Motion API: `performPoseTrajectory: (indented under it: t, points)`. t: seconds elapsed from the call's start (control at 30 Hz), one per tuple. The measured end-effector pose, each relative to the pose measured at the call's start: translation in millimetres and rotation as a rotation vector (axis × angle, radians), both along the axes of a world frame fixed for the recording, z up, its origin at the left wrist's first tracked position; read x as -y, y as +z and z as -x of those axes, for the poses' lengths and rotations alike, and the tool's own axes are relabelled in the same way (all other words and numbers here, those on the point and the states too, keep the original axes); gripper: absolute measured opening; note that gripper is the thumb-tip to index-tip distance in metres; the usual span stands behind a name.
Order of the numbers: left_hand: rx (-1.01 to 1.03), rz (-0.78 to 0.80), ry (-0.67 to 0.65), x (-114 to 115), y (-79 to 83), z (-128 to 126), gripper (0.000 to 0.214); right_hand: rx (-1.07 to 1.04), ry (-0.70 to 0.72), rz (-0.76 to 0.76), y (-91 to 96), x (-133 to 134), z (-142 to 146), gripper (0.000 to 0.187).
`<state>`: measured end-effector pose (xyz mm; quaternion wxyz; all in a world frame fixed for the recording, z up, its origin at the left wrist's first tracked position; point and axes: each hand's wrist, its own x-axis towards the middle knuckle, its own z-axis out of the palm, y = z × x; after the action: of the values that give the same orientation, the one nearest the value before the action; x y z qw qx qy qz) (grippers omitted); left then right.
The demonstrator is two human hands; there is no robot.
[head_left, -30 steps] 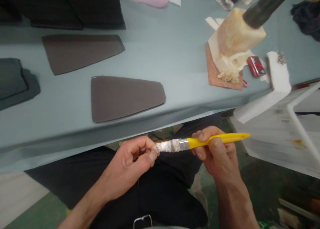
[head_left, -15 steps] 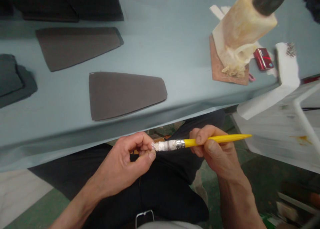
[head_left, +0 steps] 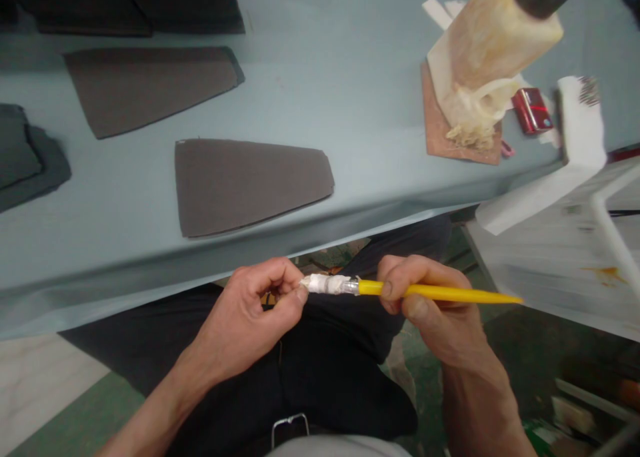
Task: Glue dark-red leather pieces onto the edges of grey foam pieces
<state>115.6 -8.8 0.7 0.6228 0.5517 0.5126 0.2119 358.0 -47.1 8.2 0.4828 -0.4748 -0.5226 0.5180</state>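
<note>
A brush (head_left: 440,293) with a yellow handle lies across my lap space, below the table's front edge. My right hand (head_left: 425,297) grips its handle between thumb and fingers, with the pointed end sticking out to the right. Past the silver ferrule, the brush head is wrapped in a whitish strip (head_left: 327,284). My left hand (head_left: 273,294) pinches the tip of that wrapped end with thumb and forefinger; the very tip is hidden by the fingers.
On the blue-grey table cover (head_left: 320,64) lie two stacks of dark tapered pieces, the nearer stack (head_left: 253,187) by the front edge. A yellowish glue container (head_left: 495,44) stands on a brown board (head_left: 435,124). Right of it are a red box (head_left: 533,110) and a white strip (head_left: 583,124).
The brush has tilted, its handle end dipping lower and pointing a little further right. My right hand turned with it. My left hand keeps its pinch, shifted slightly left and up.
</note>
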Motion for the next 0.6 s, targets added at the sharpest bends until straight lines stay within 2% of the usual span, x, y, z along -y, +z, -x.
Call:
performPoseTrajectory:
  t: [0.13,0.23,0.27,0.4,0.43,0.5,0.6]
  points:
    - [-0.079,-0.045,0.024,2,-0.5,-2,0.025,0.037,-0.010,-0.034,0.7,5,7,0.023]
    - [-0.152,-0.081,0.043,4,-10.8,2,0.024,0.094,0.046,-0.054,9.8,12,11,0.015]
    - [-0.184,-0.084,0.059,5,-15.8,6,0.024,0.085,0.024,-0.071,15.1,14,11,0.014]
    - [-0.300,-0.053,0.231,14,-28.4,24,0.028,-0.060,-0.329,-0.186,34.0,17,6,0.017]
    - [-0.292,-0.048,0.252,17,-27.4,26,0.029,-0.076,-0.350,-0.178,34.3,17,5,0.012]
    - [-0.209,-0.035,0.220,22,-20.8,24,0.030,-0.098,-0.301,-0.085,26.5,14,6,0.013]
    - [-0.069,-0.010,0.181,23,-7.6,13,0.032,-0.205,-0.213,0.064,2.7,10,14,0.017]
